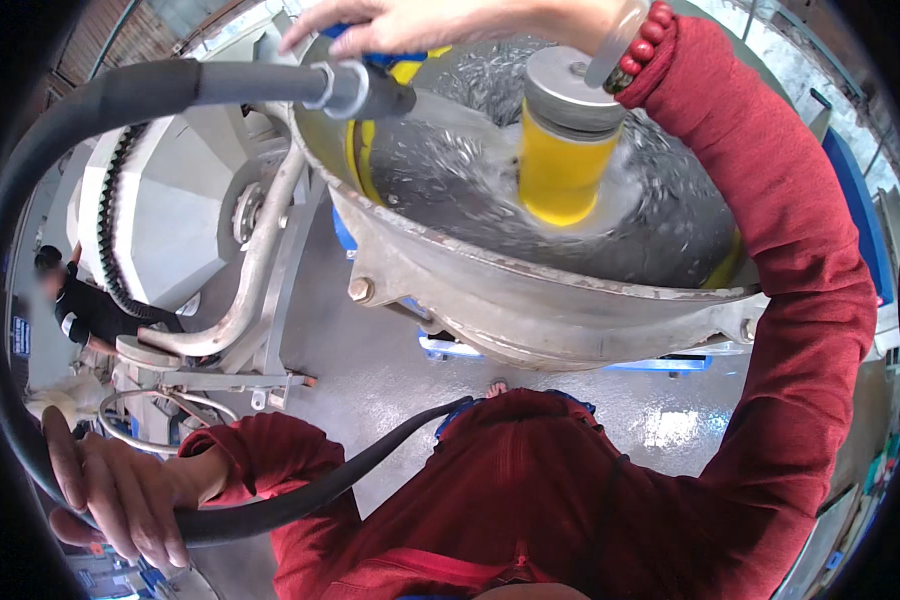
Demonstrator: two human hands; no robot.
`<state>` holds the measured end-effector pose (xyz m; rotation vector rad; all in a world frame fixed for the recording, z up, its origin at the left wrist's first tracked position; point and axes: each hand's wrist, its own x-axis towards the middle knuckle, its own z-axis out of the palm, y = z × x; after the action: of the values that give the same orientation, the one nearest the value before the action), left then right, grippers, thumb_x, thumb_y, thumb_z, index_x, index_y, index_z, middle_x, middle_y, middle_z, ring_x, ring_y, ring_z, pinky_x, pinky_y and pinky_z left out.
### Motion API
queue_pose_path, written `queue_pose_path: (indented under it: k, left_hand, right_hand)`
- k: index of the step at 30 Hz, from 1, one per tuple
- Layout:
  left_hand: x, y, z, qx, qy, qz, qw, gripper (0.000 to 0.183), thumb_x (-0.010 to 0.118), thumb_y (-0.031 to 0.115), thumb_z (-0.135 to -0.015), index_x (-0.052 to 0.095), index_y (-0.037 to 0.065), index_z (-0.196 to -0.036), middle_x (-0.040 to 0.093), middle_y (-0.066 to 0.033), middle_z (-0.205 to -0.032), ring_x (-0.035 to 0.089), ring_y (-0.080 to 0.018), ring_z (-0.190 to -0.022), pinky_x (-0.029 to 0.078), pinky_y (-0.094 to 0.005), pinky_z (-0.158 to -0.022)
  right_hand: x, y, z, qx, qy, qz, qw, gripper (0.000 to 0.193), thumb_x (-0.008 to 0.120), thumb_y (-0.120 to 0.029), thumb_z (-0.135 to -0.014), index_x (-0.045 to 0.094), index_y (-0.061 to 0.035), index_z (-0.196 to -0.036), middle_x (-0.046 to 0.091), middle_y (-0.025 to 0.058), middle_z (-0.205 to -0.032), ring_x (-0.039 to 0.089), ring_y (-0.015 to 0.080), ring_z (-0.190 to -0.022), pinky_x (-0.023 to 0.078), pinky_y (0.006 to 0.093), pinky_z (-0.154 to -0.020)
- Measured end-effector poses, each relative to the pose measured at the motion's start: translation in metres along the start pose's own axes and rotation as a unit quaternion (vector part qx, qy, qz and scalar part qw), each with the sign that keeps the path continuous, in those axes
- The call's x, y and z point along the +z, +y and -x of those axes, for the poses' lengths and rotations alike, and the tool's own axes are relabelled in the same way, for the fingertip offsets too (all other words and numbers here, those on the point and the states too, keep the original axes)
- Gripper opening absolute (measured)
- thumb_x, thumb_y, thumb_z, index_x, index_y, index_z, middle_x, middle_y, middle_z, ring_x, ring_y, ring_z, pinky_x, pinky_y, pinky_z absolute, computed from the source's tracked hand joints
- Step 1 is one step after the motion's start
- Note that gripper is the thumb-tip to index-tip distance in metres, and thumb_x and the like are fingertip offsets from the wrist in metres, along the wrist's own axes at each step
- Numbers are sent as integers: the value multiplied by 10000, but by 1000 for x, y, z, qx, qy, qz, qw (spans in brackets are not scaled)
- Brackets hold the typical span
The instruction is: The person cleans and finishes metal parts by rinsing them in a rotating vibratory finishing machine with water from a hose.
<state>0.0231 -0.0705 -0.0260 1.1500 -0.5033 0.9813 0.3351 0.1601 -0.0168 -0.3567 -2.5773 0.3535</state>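
At the lower left, the fingers of my left hand (pixel 120 490) are wrapped round a thick black hose (pixel 260 515). The hose loops up along the left side, and its end with a grey clamp (pixel 345 90) reaches over the rim of a large round metal tub (pixel 530 285). My right hand (pixel 400 25) is stretched across the top above the tub, fingers extended, close to the hose end and a blue part beneath it. The tub holds grey water with many small shiny metal pieces, blurred by motion, around a yellow central column (pixel 565 165) with a metal cap.
Left of the tub stands a white many-sided drum (pixel 160 210) with a chain round it, on a frame of bent pipe (pixel 270 230). A person in dark clothes (pixel 95 315) is beyond it. Blue machine parts show under the tub, above a wet, shiny grey floor (pixel 360 350).
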Motion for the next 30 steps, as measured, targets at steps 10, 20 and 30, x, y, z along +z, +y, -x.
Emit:
queue_pose_path:
  k: [10,20,30]
  left_hand:
    - [8,0,5,-24,-32,-46,998,658,426,196,-943,-59,-161,-1207,531,-118,-502,542,-207,-338,534,-329,-323]
    - [-1,-19,0,36,48,-90,994,449,411,228,-926,166,-125,-1055,472,-67,-482,477,-150,-272,472,-246,-250]
    - [0,-20,9,-42,86,-128,987,422,370,223,-957,159,-109,-1111,464,-63,-456,465,-150,-263,436,-242,-223]
  right_hand:
    - [-44,-64,21,127,-34,122,984,483,461,-382,-877,477,-67,-1243,572,146,-1097,572,232,-954,466,333,-821]
    - [-116,-132,122,384,50,288,876,558,434,-458,-922,412,-91,-1342,564,124,-1178,592,194,-961,504,310,-797]
    - [-102,-106,292,546,66,108,828,474,439,-395,-940,412,-178,-1361,570,45,-1179,529,144,-1052,431,278,-825]
